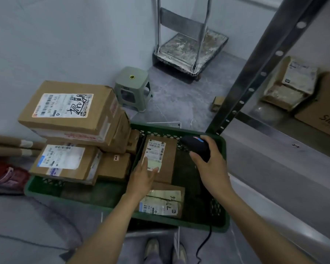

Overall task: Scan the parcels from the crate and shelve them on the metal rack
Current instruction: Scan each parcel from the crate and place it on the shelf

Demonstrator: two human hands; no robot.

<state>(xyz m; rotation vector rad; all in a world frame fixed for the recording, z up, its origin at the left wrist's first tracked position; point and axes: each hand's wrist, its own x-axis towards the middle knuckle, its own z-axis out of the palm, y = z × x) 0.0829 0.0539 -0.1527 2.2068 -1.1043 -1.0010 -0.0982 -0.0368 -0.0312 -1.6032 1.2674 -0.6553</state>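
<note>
A green plastic crate [220,224] in front of me holds several brown cardboard parcels. My left hand [143,178] lies with straight fingers on the white label of a flat parcel [165,159] in the crate's middle. My right hand [211,164] grips a black barcode scanner [196,146] just right of that parcel, its nose towards the label. Another labelled parcel [166,203] lies nearer me in the crate. The metal rack [255,77] rises at the right, with parcels [291,82] on its shelf.
Large boxes [69,109] are stacked over the crate's left side. A grey-green plastic stool [131,86] and a platform trolley [191,48] stand on the floor behind. Cardboard tubes [8,145] lie at the left. The scanner's cable [204,244] hangs down by my feet.
</note>
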